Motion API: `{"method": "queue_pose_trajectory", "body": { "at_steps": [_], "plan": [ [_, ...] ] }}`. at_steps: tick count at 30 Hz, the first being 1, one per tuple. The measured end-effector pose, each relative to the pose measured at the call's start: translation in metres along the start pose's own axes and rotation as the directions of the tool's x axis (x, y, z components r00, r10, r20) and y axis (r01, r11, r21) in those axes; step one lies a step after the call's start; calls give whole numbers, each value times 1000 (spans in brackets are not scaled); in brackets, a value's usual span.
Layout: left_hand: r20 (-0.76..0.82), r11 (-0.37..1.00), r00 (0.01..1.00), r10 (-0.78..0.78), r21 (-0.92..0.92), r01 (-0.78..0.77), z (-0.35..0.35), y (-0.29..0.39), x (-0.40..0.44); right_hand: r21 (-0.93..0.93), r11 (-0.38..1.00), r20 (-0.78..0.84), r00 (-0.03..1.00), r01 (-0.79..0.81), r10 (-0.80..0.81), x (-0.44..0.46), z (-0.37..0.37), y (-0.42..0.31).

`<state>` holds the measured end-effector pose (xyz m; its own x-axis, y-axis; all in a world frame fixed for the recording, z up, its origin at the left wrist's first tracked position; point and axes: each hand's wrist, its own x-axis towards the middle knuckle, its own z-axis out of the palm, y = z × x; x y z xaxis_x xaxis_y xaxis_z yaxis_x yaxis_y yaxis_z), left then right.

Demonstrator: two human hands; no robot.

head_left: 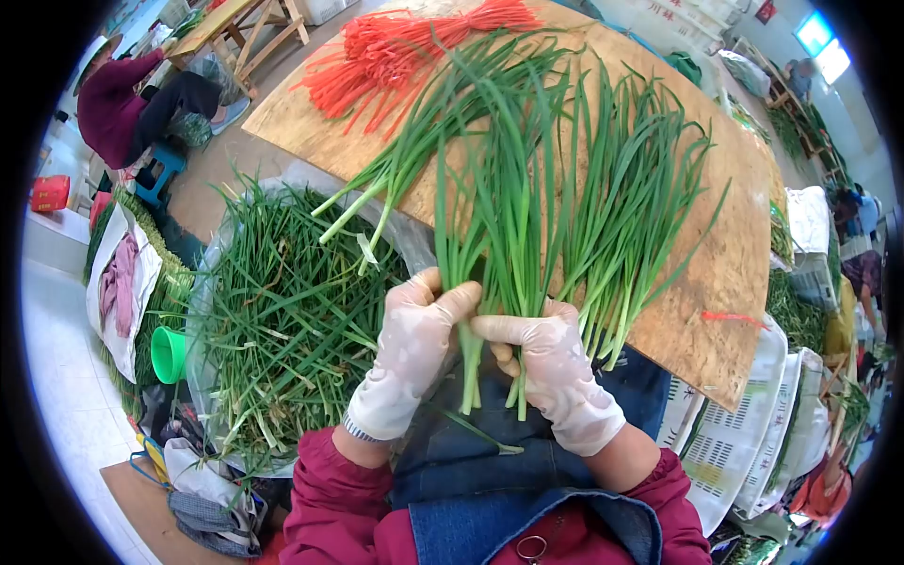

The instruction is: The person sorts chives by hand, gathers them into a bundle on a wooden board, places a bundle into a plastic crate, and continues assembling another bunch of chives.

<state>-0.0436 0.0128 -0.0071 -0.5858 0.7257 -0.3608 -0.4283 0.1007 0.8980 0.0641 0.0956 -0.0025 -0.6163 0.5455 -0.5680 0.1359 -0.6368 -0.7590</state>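
Note:
Both hands wear whitish gloves. My left hand [414, 334] pinches the lower stalks of a small bunch of green leafy stalks [459, 254] between thumb and fingers. Close beside it, my right hand [546, 353] is closed around the stalks of another bunch [518, 235], its thumb pointing left across them. The pale stalk ends stick out below both hands, over the apron. Further bunches lie on the wooden board [725, 217]: one wide pile [631, 207] to the right, another [414, 155] to the upper left. A heap of red ties [395, 52] lies at the board's far side.
A large bag of loose green leaves [282, 320] stands left of the board, by a green cup [169, 354]. A single red tie [734, 318] lies near the right edge. White crates [734, 414] stand at lower right. A seated person [122, 104] is at upper left.

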Motion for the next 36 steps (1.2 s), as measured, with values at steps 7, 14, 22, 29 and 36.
{"method": "queue_pose_trajectory", "body": {
  "at_steps": [7,14,22,29,36],
  "plan": [
    [-56,990,997,46,137,-38,-17,8,3,103,994,11,999,-40,39,-2,-3,-8],
    [228,944,917,-327,44,326,-20,15,-9,131,991,58,998,-39,32,1,-5,-14],
    [325,953,918,-228,-117,278,-20,2,-9,86,994,-1,998,61,-61,6,-2,-5],
    [74,983,990,-119,149,107,-5,0,-14,4,997,-50,996,75,-75,1,0,-12],
    [3,984,995,-105,148,103,-14,13,-6,-48,996,-55,995,81,-83,-5,-15,-24]
  ]
}}
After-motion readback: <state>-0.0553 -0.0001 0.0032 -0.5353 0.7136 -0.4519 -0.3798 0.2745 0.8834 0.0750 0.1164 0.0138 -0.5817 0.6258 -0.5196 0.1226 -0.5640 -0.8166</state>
